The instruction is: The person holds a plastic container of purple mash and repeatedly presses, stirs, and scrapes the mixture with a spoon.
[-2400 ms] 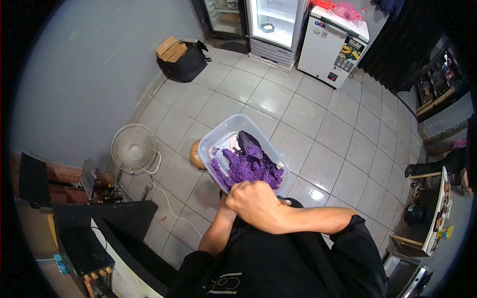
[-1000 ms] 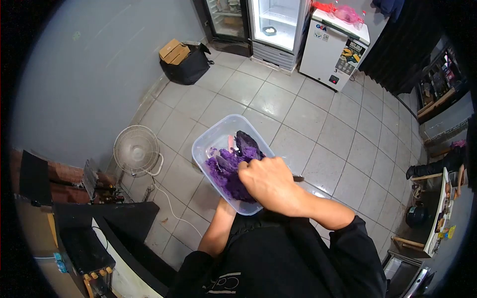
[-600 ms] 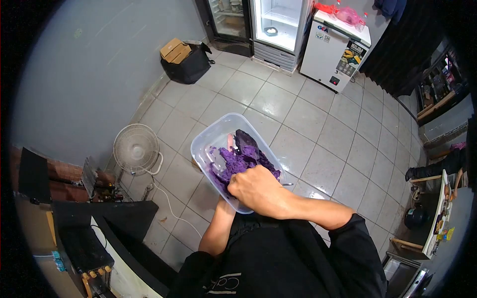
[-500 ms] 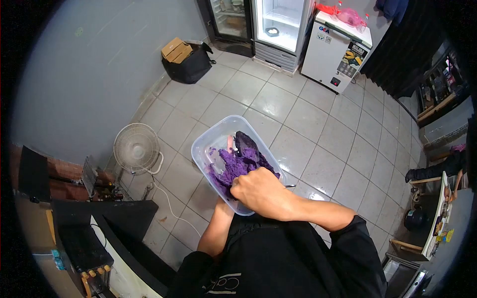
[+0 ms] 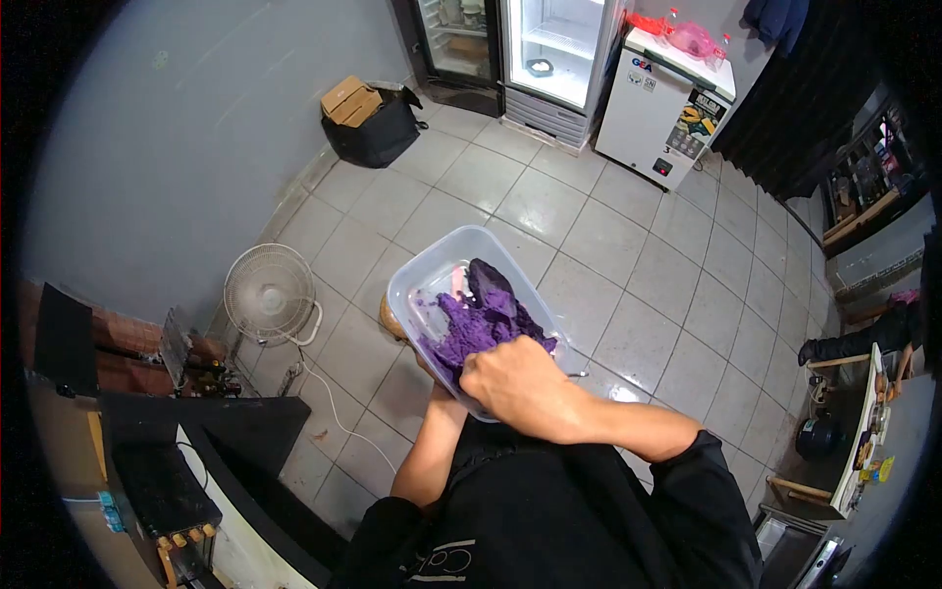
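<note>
A clear plastic container (image 5: 410,291) is tilted in front of my body. It holds crumbly purple mash (image 5: 461,329), which looks like purple sweet potato, and a darker unmashed piece (image 5: 483,278) near the far end. My left hand (image 5: 394,320) supports the container from below and its left side; most of its fingers are hidden behind the wall. Over the near end, my right hand (image 5: 515,383) is closed in a fist. The thin end of a metal utensil (image 5: 579,374) sticks out beyond it on the right; its working end is hidden.
A white fan (image 5: 270,293) with a trailing cord stands on the tiled floor at left. Behind are a black bag (image 5: 378,137) with cardboard, a lit display fridge (image 5: 554,59) and a white chest freezer (image 5: 653,113). Another person's leg (image 5: 854,344) shows beside a table at right.
The container has shifted slightly right and tilted, and the fingers of my left hand now show at its left side. My right fist has moved a little down and right.
</note>
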Demonstrator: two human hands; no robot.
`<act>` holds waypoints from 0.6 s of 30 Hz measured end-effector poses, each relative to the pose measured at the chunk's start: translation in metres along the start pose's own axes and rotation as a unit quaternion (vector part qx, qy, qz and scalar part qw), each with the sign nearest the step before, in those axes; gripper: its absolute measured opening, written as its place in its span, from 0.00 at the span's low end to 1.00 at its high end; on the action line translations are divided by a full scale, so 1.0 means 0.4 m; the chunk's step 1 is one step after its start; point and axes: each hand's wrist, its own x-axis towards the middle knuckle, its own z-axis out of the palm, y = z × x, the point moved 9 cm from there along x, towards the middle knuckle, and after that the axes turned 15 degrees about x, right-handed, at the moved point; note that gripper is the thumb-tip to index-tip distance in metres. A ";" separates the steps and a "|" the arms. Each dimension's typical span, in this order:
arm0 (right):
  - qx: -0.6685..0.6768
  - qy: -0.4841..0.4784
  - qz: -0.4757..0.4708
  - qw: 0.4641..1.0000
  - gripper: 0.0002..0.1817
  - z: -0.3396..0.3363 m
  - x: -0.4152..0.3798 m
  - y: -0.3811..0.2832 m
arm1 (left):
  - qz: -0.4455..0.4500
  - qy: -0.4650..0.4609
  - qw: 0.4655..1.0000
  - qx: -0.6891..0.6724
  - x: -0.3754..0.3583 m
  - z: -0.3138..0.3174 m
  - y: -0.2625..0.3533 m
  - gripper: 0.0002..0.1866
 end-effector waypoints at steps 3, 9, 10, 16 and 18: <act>0.003 0.009 -0.007 1.000 0.06 -0.033 -0.019 -0.004 | 0.007 0.001 1.000 0.000 -0.008 -0.001 0.001 0.34; -0.036 0.036 0.119 0.992 0.07 -0.125 -0.058 0.048 | 0.014 -0.001 1.000 0.003 0.001 0.004 0.001 0.34; -0.043 0.038 0.129 0.990 0.06 -0.131 -0.057 0.069 | 0.015 -0.002 1.000 0.003 -0.006 0.005 0.001 0.34; -0.007 0.065 0.117 0.991 0.05 -0.111 -0.033 0.098 | 0.010 -0.012 1.000 0.001 -0.006 0.011 -0.001 0.35; 0.027 0.066 0.093 0.993 0.05 -0.093 -0.026 0.095 | 0.010 -0.013 1.000 0.004 -0.008 0.021 -0.020 0.35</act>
